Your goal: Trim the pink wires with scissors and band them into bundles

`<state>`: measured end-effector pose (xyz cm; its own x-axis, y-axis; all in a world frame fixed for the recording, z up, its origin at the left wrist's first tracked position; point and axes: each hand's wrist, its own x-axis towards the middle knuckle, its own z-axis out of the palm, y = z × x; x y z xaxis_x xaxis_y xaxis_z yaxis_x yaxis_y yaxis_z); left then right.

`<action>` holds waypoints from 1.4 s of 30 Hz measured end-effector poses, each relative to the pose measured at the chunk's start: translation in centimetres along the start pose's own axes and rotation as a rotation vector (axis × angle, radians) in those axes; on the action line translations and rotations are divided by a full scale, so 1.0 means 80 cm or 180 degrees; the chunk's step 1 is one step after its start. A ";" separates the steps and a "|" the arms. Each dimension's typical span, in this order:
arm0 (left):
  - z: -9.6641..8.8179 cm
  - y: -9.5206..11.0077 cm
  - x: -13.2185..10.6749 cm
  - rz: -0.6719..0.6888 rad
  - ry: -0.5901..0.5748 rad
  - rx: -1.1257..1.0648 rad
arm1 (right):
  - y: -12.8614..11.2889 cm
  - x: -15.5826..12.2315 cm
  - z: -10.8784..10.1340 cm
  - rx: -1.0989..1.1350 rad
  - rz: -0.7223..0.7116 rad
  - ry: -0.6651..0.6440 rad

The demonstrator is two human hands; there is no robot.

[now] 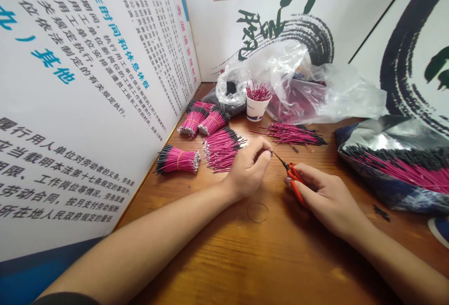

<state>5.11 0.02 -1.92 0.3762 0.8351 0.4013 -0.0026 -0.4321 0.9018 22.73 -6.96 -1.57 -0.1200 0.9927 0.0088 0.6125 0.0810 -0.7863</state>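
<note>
My left hand (249, 167) is closed in a pinch above the table's middle. Something small and dark shows at its fingertips, too small to name. My right hand (321, 192) grips orange-handled pliers (293, 178), whose thin dark jaws point at the left fingertips and seem to meet them. Whether the jaws are open or closed cannot be made out. Just beyond my left hand lies a loose pile of pink wires with black ends (221, 148). Another loose pile of pink wires (296, 134) lies farther back to the right.
Banded wire bundles (178, 160) lie at the left. A paper cup (257, 108) holds upright pink wires near a clear bag of black pieces (231, 92). A large plastic bag (333, 97) sits behind; an open bag of wires (396, 160) stands right. A rubber band (257, 213) lies in front.
</note>
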 end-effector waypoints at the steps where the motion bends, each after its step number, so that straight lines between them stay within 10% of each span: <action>1: 0.000 0.000 0.000 0.0010 0.0010 -0.0002 | 0.000 0.000 0.000 -0.0002 0.0015 -0.0005; 42: -0.001 -0.002 0.000 -0.0025 -0.0052 -0.0047 | 0.004 0.000 0.001 0.0077 -0.0009 -0.0003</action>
<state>5.05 0.12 -2.06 0.3914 0.8328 0.3916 -0.0134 -0.4203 0.9073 22.88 -6.95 -1.90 -0.1225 0.9924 0.0104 0.5930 0.0816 -0.8010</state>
